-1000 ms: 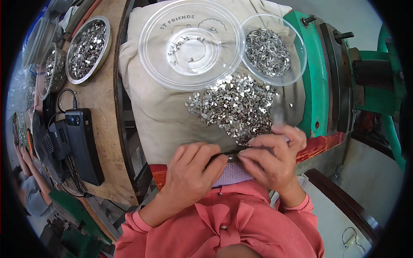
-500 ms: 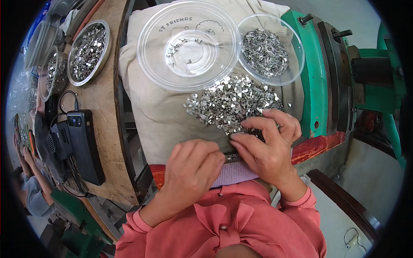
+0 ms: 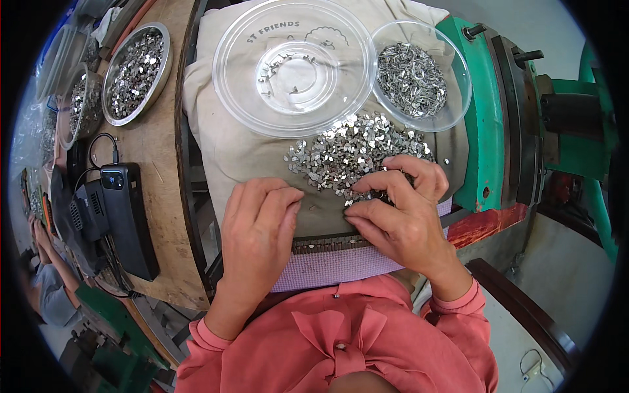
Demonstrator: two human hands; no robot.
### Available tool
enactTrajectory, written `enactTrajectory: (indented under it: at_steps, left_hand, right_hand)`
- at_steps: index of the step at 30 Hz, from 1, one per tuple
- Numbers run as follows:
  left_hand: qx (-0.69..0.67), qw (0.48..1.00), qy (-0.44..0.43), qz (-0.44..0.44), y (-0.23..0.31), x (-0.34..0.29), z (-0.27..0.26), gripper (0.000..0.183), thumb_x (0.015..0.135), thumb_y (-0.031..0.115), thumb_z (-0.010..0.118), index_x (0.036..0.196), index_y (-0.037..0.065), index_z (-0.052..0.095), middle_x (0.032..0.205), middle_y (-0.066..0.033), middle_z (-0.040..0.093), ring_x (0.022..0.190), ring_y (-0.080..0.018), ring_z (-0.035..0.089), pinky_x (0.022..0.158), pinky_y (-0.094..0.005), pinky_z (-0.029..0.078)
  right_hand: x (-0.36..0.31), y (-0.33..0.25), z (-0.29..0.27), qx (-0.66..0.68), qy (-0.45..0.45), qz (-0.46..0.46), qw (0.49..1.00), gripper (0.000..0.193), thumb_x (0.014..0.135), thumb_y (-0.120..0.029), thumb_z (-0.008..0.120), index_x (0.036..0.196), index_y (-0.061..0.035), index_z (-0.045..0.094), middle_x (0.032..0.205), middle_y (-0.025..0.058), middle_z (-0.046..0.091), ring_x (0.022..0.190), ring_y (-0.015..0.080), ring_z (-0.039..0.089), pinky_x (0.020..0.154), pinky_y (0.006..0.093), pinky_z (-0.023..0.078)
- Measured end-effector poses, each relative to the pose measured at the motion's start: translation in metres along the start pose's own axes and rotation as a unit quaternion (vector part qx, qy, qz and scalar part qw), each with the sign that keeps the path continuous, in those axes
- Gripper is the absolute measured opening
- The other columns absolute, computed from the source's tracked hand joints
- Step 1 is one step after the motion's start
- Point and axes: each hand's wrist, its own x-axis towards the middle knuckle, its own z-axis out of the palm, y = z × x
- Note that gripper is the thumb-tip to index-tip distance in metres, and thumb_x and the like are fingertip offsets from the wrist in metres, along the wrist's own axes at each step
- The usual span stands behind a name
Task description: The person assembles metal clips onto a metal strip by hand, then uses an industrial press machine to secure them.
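A heap of small shiny metal pieces (image 3: 367, 147) lies on the beige cloth (image 3: 229, 154) in front of me. At its near edge my right hand (image 3: 409, 219) has curved fingers among the pieces, with thumb and forefinger apart. To the left, my left hand (image 3: 255, 226) is raised over the cloth, its fingers curled together; whatever is between the fingertips is hidden. Along the cloth's near side runs a dark slotted strip (image 3: 327, 245) holding several small metal parts, partly covered by my hands. Below it lies a lilac woven cloth (image 3: 321, 267).
Beyond the heap stand a wide clear plastic bowl (image 3: 229, 98) with a few small parts and a smaller clear bowl (image 3: 464, 92) of slim metal pieces. A wooden table (image 3: 167, 196) at left carries a metal bowl (image 3: 167, 62) and a black device (image 3: 131, 223). Green machinery (image 3: 481, 144) borders the right.
My left hand has moved left and away from me, off the slotted strip, uncovering more of it. My right hand stays at the heap, shifted slightly left and farther in.
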Motion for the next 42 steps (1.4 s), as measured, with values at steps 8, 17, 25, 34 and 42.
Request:
enactTrajectory:
  at_steps: [8, 17, 25, 34, 42]
  left_hand:
    - [-0.019, 1.0, -0.012, -0.006, -0.003, -0.005, -0.006, 0.02, 0.076, -0.007, 0.069, 0.093, 0.003, 0.067, 0.098, -0.0106, 0.064, 0.09, -0.0292, 0.06, 0.077, -0.0368, 0.048]
    - [0.027, 0.999, -0.014, 0.03, 0.002, 0.001, 0.003, 0.025, 0.068, -0.001, 0.08, 0.089, 0.004, 0.068, 0.096, -0.0083, 0.063, 0.088, -0.0282, 0.059, 0.073, -0.0382, 0.048]
    - [0.048, 0.997, -0.003, 0.055, 0.002, 0.001, 0.008, 0.022, 0.069, 0.0, 0.079, 0.086, 0.005, 0.067, 0.091, -0.0069, 0.063, 0.084, -0.028, 0.059, 0.071, -0.0386, 0.046]
    - [-0.041, 0.992, -0.046, 0.109, 0.017, -0.02, 0.013, 0.022, 0.069, 0.003, 0.08, 0.086, 0.007, 0.067, 0.091, -0.0054, 0.063, 0.084, -0.0263, 0.061, 0.073, -0.0376, 0.044]
    - [-0.042, 0.99, -0.051, 0.124, 0.02, -0.024, 0.023, 0.021, 0.071, 0.008, 0.08, 0.088, 0.007, 0.067, 0.092, -0.0042, 0.063, 0.084, -0.0246, 0.061, 0.074, -0.0372, 0.044]
  right_hand:
    - [-0.001, -0.003, 0.0, -0.038, 0.001, -0.018, 0.999, 0.017, 0.067, -0.018, 0.08, 0.08, -0.0153, 0.069, 0.104, -0.0049, 0.063, 0.114, 0.023, 0.053, 0.1, 0.0447, 0.029]
    - [-0.018, -0.002, -0.014, -0.005, 0.031, 0.01, 0.999, 0.018, 0.067, -0.018, 0.081, 0.079, -0.0162, 0.069, 0.101, -0.006, 0.066, 0.111, 0.0234, 0.053, 0.098, 0.0453, 0.029]
    - [-0.047, -0.006, -0.01, -0.017, 0.014, 0.028, 0.999, 0.019, 0.063, -0.019, 0.084, 0.077, -0.0183, 0.071, 0.102, -0.0058, 0.068, 0.11, 0.0254, 0.052, 0.095, 0.0446, 0.032]
    - [-0.05, -0.011, -0.011, -0.038, 0.028, 0.035, 0.998, 0.016, 0.069, -0.021, 0.082, 0.083, -0.0214, 0.074, 0.102, -0.0087, 0.067, 0.113, 0.0207, 0.051, 0.102, 0.044, 0.026]
    - [-0.055, -0.008, -0.012, -0.025, 0.03, 0.064, 0.997, 0.018, 0.067, -0.024, 0.084, 0.084, -0.0241, 0.077, 0.101, -0.0093, 0.066, 0.113, 0.0218, 0.051, 0.101, 0.0449, 0.026]
